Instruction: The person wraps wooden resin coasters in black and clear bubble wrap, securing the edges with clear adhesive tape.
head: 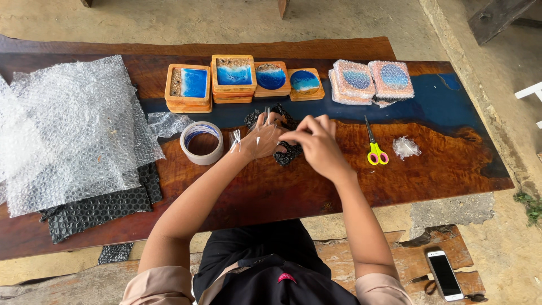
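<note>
Two wrapped coasters (372,81) lie done, four bare coasters (243,79) wait (stacked), while left hand (261,138) and right hand (316,141) pinch tape onto a black bubble-wrap bundle (288,153).

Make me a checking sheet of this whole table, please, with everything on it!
Surface: long dark wooden slab table with blue resin streak.
Job's things: black bubble-wrapped bundle under both hands; clear strip of tape by the left hand.
Clutter: clear bubble wrap sheets, round tape roll, wooden blue-resin coasters, two wrapped coaster packs, yellow-handled scissors.
Grippers: left hand and right hand pressing the bundle.
Cables: nothing seen.
Surroundings: concrete floor, smartphone on bench.
</note>
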